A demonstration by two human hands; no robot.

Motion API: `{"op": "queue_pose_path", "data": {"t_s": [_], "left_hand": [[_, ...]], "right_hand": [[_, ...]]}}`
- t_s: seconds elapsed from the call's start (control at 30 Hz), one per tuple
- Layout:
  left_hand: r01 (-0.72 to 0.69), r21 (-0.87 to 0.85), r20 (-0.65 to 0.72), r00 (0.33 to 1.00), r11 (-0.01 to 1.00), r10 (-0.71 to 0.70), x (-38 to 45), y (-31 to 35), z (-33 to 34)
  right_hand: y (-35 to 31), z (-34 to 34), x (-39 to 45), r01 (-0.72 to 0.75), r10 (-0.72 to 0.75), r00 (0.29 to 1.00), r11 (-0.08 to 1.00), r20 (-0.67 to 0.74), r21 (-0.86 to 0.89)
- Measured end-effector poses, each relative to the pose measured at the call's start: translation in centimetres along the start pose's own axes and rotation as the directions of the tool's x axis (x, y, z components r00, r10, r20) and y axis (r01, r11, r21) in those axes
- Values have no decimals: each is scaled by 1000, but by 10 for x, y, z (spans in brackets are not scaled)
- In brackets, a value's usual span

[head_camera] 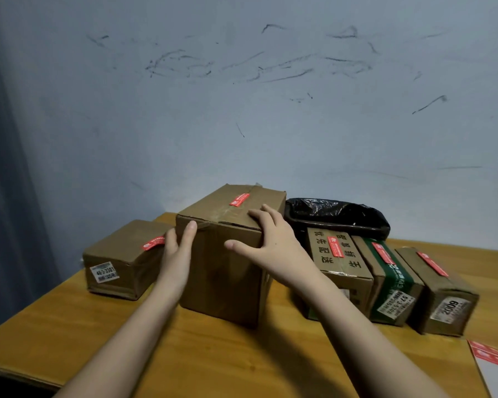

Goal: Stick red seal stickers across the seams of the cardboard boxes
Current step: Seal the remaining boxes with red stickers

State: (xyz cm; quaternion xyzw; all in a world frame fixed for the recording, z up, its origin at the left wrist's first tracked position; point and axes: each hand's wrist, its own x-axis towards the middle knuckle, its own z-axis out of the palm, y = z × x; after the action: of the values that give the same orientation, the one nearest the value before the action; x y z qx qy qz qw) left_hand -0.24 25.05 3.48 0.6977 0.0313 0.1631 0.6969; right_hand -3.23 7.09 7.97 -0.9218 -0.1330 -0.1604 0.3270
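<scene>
Both hands are on the big box point(222, 277). The left hand point(179, 248) lies flat against its left side, fingers straight, thumb at the front top edge. The right hand point(270, 239) is draped over its top right corner, fingers flat on the lid and thumb spread on the front face, pressing and not clenched. A red sticker point(239, 199) crosses the seam on top. Left of the big box sits a small box point(118, 259), stickered. To its right stand three boxes point(391, 285), each stickered, with a bag point(337, 214) behind. The sticker sheet point(495, 360) lies front-right on the table point(242, 354).

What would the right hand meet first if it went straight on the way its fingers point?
Likely the red seal sticker on top of the big box; the right hand rests on that top's corner, fingers aimed roughly toward it.
</scene>
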Motion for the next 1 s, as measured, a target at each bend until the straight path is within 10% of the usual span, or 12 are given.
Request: {"op": "queue_pose_path", "data": {"t_s": [0.7, 0.87, 1.0], "left_hand": [[-165, 102, 1, 986, 981, 166, -1, -19, -7], [-219, 535, -190, 910, 816, 369, 22, -25, -52], [-59, 760, -267, 879, 647, 394, 38, -33, -87]], "right_hand": [[33, -16, 5, 103, -111, 985, 992, -134, -68], [1, -5, -9, 376, -387, 795, 919, -467, -121], [-27, 27, -21, 563, -596, 707, 800, -380, -208]]}}
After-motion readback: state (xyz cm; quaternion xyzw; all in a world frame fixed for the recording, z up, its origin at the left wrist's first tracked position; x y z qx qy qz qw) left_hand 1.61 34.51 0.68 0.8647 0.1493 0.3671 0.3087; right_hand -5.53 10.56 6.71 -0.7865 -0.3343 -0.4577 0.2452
